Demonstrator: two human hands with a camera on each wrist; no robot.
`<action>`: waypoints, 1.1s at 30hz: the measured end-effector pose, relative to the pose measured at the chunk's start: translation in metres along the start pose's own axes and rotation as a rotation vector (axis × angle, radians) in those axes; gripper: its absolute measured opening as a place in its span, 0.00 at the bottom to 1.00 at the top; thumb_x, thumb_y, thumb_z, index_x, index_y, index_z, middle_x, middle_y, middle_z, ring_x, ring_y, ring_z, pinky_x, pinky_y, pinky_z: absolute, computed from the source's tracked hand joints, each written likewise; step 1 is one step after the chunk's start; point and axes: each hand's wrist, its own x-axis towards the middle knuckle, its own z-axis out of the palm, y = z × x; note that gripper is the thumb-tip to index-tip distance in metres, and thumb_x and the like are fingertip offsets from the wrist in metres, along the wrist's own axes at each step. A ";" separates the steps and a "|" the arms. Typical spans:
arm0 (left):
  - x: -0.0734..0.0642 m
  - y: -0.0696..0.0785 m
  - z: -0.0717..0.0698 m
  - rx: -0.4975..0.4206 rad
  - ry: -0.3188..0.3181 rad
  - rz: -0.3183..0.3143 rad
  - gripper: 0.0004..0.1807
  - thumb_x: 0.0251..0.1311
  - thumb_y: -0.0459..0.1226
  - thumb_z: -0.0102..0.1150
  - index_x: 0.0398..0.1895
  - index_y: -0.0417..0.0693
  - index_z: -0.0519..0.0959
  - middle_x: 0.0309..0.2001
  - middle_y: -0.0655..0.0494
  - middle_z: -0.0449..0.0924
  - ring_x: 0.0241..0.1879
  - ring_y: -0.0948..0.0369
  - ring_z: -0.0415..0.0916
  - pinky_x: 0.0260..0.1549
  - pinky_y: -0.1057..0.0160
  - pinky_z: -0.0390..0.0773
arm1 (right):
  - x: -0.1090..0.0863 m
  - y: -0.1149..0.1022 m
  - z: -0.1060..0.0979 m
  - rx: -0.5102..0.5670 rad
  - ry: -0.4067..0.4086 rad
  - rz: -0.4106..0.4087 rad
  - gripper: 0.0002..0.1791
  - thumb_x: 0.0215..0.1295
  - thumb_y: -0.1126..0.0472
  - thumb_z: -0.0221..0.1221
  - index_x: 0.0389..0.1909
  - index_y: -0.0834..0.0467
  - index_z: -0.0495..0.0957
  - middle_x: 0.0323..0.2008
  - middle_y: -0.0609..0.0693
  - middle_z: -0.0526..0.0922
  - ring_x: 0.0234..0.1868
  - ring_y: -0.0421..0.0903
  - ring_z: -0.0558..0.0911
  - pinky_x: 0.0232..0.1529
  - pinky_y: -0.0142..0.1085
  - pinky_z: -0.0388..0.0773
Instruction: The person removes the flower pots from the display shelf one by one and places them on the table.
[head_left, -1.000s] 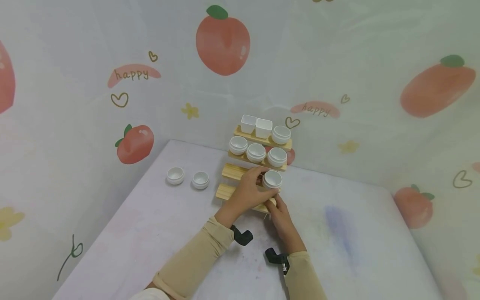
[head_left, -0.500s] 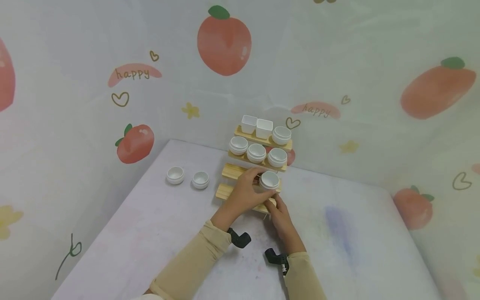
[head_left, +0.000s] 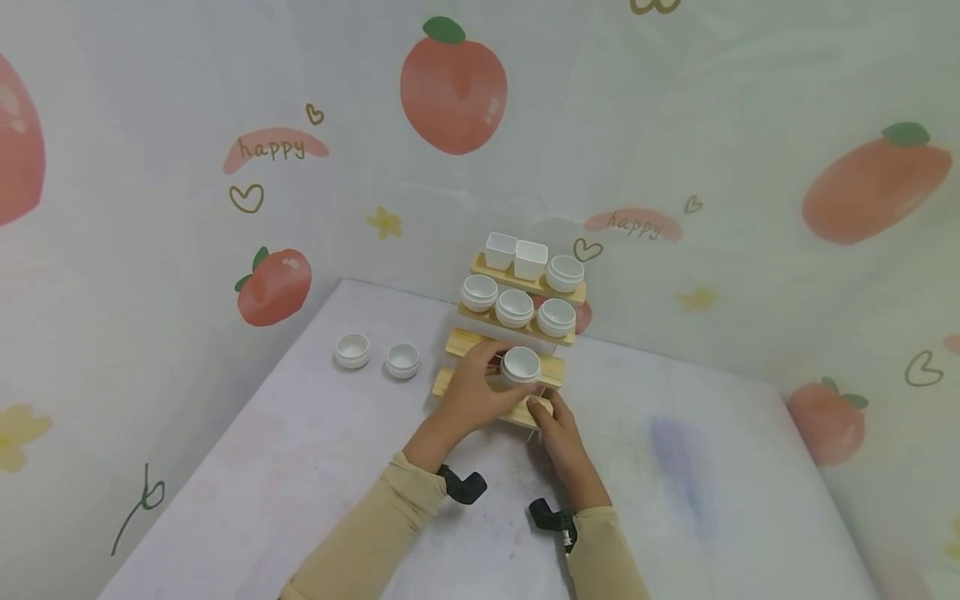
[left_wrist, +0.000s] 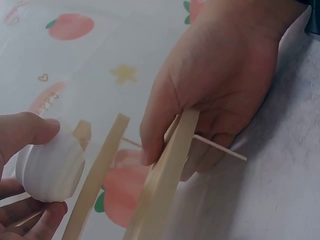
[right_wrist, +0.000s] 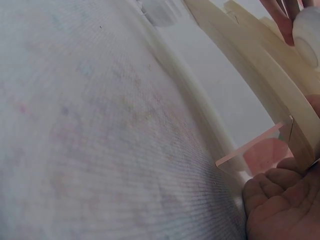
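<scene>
Head view: a white cup (head_left: pixel 521 364) is pinched by the left hand (head_left: pixel 472 393) over the second board from the bottom (head_left: pixel 553 372), and the lowest board (head_left: pixel 517 414) is pinched at its end by the right hand (head_left: pixel 566 440). Cup placing seems to be the step, so a gentle setting down is probably needed next.

Head: above, behind left hand (head_left: pixel 472 390) and right hand (head_left: pixel 561 432), facing forward-down; farthest. Left wrist: close, facing right hand. Right wrist: close, low beside right hand, facing rack (right_wrist: pixel 262 70). Wrist views share cup (left_wrist: pixel 51 167), rack.
</scene>
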 end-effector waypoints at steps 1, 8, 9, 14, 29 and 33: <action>-0.001 0.000 -0.001 0.005 0.003 -0.001 0.31 0.56 0.41 0.82 0.62 0.47 0.80 0.55 0.54 0.83 0.56 0.59 0.82 0.56 0.59 0.87 | -0.001 0.000 0.000 0.003 -0.001 0.001 0.30 0.82 0.49 0.55 0.77 0.57 0.66 0.80 0.57 0.64 0.86 0.57 0.51 0.85 0.65 0.44; -0.008 -0.004 -0.014 0.054 0.027 -0.012 0.31 0.56 0.39 0.82 0.62 0.46 0.80 0.56 0.52 0.82 0.55 0.57 0.83 0.55 0.58 0.88 | -0.003 0.001 0.002 0.010 -0.008 0.014 0.35 0.82 0.47 0.55 0.82 0.55 0.60 0.83 0.57 0.59 0.86 0.58 0.52 0.85 0.63 0.49; -0.009 -0.004 -0.016 0.061 0.029 -0.013 0.31 0.56 0.40 0.82 0.62 0.46 0.80 0.56 0.52 0.82 0.55 0.57 0.83 0.55 0.58 0.88 | -0.003 0.001 0.002 0.010 -0.005 0.022 0.36 0.81 0.47 0.55 0.82 0.55 0.60 0.84 0.57 0.59 0.86 0.58 0.53 0.85 0.62 0.50; -0.012 -0.007 -0.024 0.084 0.039 0.001 0.32 0.56 0.41 0.82 0.63 0.45 0.80 0.57 0.51 0.82 0.55 0.57 0.83 0.54 0.59 0.89 | -0.004 0.001 0.002 0.001 0.018 0.032 0.37 0.81 0.46 0.56 0.83 0.55 0.59 0.84 0.58 0.59 0.85 0.59 0.55 0.85 0.62 0.50; -0.021 -0.005 -0.055 0.047 0.091 -0.042 0.34 0.53 0.39 0.84 0.63 0.42 0.79 0.58 0.48 0.83 0.56 0.54 0.84 0.55 0.56 0.89 | -0.004 -0.002 0.002 0.014 -0.002 0.007 0.37 0.82 0.47 0.55 0.84 0.56 0.57 0.84 0.58 0.56 0.85 0.58 0.54 0.85 0.61 0.51; -0.024 -0.006 -0.061 0.014 0.089 -0.060 0.35 0.54 0.39 0.83 0.64 0.40 0.78 0.59 0.46 0.82 0.57 0.51 0.83 0.56 0.53 0.88 | -0.003 -0.001 0.001 0.015 0.000 0.011 0.37 0.82 0.47 0.54 0.84 0.55 0.56 0.85 0.57 0.56 0.85 0.58 0.55 0.85 0.60 0.52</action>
